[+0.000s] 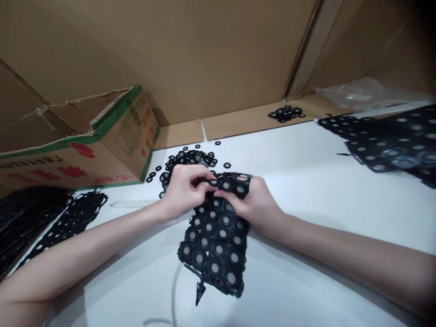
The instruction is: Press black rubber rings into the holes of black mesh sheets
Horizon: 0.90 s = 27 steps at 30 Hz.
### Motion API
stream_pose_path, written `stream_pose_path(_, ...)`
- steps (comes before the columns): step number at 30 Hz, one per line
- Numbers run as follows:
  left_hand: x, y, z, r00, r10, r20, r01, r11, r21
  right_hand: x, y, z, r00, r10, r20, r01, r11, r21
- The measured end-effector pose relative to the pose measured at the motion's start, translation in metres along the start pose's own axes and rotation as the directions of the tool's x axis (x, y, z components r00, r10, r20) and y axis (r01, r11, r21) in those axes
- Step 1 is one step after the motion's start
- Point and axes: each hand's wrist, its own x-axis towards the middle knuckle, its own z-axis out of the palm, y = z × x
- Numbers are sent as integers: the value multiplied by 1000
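A black rubber sheet [218, 250] of joined rings with pale round centres hangs between my hands, its lower end toward me with a small pointed tab. My left hand [185, 190] pinches one ring at the sheet's upper left edge between thumb and forefinger. With thumb and curled fingers, my right hand [257, 206] grips the upper right part of the same sheet. Behind my left hand lies a pile of loose black rings [190, 159], several of them scattered around it on the white table [289, 163]. My fingers partly hide the sheet's top rows.
A cardboard box [126, 136] with green edges stands at the left. Below it lie perforated black sheets [73, 218] and a clear strip [131, 204]. More ring sheets [402, 136] are stacked at the right, near a plastic bag [368, 93]. A small ring heap [285, 113] sits by the cardboard wall.
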Motion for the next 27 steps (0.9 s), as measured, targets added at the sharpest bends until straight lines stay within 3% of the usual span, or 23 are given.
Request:
stream_pose_path(4,2,-3,-6,994,58,88,-58,998,-1,1,0,-1,996,86,35,-88,994,58)
stream_pose_path(9,3,-4,-11,968,243,-56,-238,968,80,3,2,0,987,160,6,-160,985,70)
stream_pose_path(13,1,-5,-9,935,348,-68,-341,935,97,2,3,1,995,101,17,-102,992,69)
stream_pose_path(15,1,-5,-8,938,342,-60,-337,938,81,1,3,2,998,62,8,-63,996,61)
stream_pose_path(17,2,-4,-8,967,253,-37,-254,967,-5,1,4,2,999,43,7,-43,998,40)
stream_pose_path(20,6,0,-11,999,-7,42,16,977,-213,1,5,3,998,61,19,-62,998,25)
stream_pose_path(24,10,1,-14,944,-296,147,331,834,-441,1,5,3,993,115,28,-116,993,25)
stream_pose_path(27,15,-5,-14,906,-401,135,405,733,-546,1,6,4,989,148,25,-150,987,57)
